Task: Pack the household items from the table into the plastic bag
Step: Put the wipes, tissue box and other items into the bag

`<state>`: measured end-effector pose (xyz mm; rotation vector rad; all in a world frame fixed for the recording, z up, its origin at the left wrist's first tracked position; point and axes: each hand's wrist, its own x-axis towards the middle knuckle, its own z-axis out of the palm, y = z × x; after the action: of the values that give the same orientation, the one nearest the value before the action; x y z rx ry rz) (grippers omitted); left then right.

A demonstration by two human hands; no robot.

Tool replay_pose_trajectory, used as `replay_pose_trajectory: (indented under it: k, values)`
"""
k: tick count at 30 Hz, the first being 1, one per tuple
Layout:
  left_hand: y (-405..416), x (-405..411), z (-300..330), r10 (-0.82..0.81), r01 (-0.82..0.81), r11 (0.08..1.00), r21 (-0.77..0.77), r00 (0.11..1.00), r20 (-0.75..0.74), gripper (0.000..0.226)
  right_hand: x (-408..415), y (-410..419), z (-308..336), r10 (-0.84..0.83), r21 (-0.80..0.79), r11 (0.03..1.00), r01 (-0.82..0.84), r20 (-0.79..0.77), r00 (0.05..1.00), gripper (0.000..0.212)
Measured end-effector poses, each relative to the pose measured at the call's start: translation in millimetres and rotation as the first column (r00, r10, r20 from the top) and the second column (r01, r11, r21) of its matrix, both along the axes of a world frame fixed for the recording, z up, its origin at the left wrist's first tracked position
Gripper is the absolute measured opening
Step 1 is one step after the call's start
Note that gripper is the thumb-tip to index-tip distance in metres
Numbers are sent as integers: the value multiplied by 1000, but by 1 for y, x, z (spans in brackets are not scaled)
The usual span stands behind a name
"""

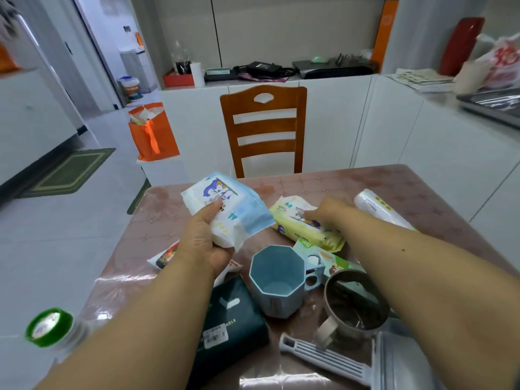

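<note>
Left hand (206,240) grips blue wipes pack (229,206), raised near table's (408,187) far-left edge. Right hand (323,213) presses yellow pack (304,225), grip unclear. Pinch its middle; plastic bag unseen.

Few words readable on the packs

The dark green tissue pack (230,322) shows the letters "ABLE" in pale print above a white barcode sticker; the green box (323,256) bears "5m" at its corner; print on the other packs is too blurred.
</note>
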<state>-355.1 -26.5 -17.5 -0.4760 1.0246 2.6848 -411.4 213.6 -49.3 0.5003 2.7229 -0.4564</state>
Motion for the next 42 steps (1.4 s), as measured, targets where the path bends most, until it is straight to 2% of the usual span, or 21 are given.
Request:
replay_pose_trajectory:
  k: [3,6,9,11,12,13,15,16,17,19,20,23,25,27,29,31,33,35,38,39,42]
  values:
    - [-2,0,-2,-6,6,1000,-11,1000,-1,31,0,-1,2,-29,-161,986,35,37,999,56]
    - [-4,-1,-2,2,-2,1000,-18,1000,7,29,-2,-2,8,23,-177,984,-22,2,1000,45]
    - [-2,3,4,11,-11,1000,-13,1000,1,32,-1,-9,12,15,-195,980,-41,-134,991,48]
    - [0,6,12,12,-13,1000,-12,1000,-18,33,4,-8,25,-86,-229,973,17,-296,951,47]
    - [0,6,17,13,-13,1000,-14,999,-32,32,7,-7,36,-193,-311,948,71,-381,904,44]
    - [0,7,22,8,-9,1000,-18,999,-48,32,11,-5,52,-326,-460,882,105,-433,841,41]
    - [0,12,34,-7,4,999,-38,997,-78,30,22,-3,89,-534,-786,617,27,-394,748,34]
    - [1,16,41,-10,5,999,-49,996,-86,29,29,-5,108,-566,-886,463,-32,-323,758,28]
    - [3,21,48,-12,7,998,-59,996,-89,29,39,-9,126,-537,-945,318,-77,-247,806,22]
    - [7,34,64,-38,31,996,-82,995,-87,33,65,-21,152,-353,-989,107,-103,-134,926,17]
    - [10,43,74,-77,69,993,-96,993,-85,38,81,-30,159,-263,-995,55,-85,-96,960,22]
    - [18,78,108,-292,271,939,-210,953,-76,57,132,-55,161,-95,-1000,26,12,9,995,37]
    - [18,107,131,-396,349,866,-359,916,-65,51,165,-65,165,-62,-999,-21,40,41,997,33]
    - [11,137,151,-409,360,802,-477,913,1,48,195,-67,176,-69,-997,-72,41,46,997,31]
    - [-4,169,168,-403,360,691,-627,912,80,59,225,-67,189,-92,-991,-130,27,39,995,30]
    - [-24,203,183,-450,379,512,-771,883,135,64,256,-69,201,-92,-987,-159,-30,-16,996,26]
    - [-43,241,198,-468,347,344,-873,869,161,60,290,-72,210,-86,-981,-173,-83,-69,994,23]
    - [-59,284,209,-447,251,102,-963,876,181,52,323,-75,215,-77,-976,-182,-122,-110,991,23]
    - [-77,352,216,-432,138,-287,-948,864,257,56,369,-86,214,-77,-979,-163,-126,-114,990,19]
    - [-81,375,215,-433,106,-378,-920,857,277,60,381,-90,211,-95,-980,-164,-112,-97,991,17]
    - [-90,432,200,-464,-51,-554,-831,847,258,76,405,-106,197,-121,-973,-228,-26,2,993,17]
